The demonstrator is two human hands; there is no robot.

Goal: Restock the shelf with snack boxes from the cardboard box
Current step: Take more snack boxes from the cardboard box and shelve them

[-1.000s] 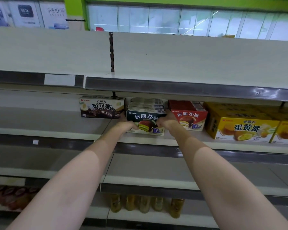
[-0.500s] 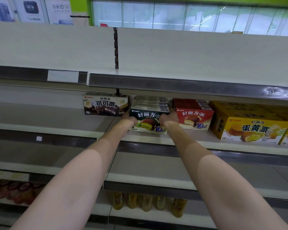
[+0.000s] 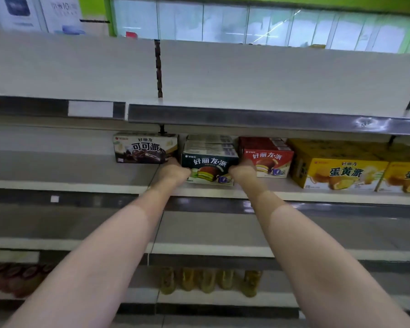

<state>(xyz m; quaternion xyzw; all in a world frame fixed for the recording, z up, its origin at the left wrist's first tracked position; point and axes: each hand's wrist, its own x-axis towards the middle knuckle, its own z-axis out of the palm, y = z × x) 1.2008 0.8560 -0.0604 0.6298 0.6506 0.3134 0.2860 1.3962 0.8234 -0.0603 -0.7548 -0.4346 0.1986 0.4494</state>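
Note:
A dark green snack box with a layered pie picture sits on the middle shelf, at the front of a row of like boxes. My left hand grips its left end and my right hand grips its right end; the fingertips are hidden behind the box. A brown cocoa pie box stands just left of it and a red pie box just right. The cardboard box is out of view.
Yellow egg-yolk pie boxes fill the shelf's right part. The top shelf's edge overhangs the boxes. Bottles and red packets stand on the lowest shelf. The shelf left of the brown box is bare.
Both hands have pushed the green box a little further back onto the shelf between the brown and red boxes. The view has shifted slightly.

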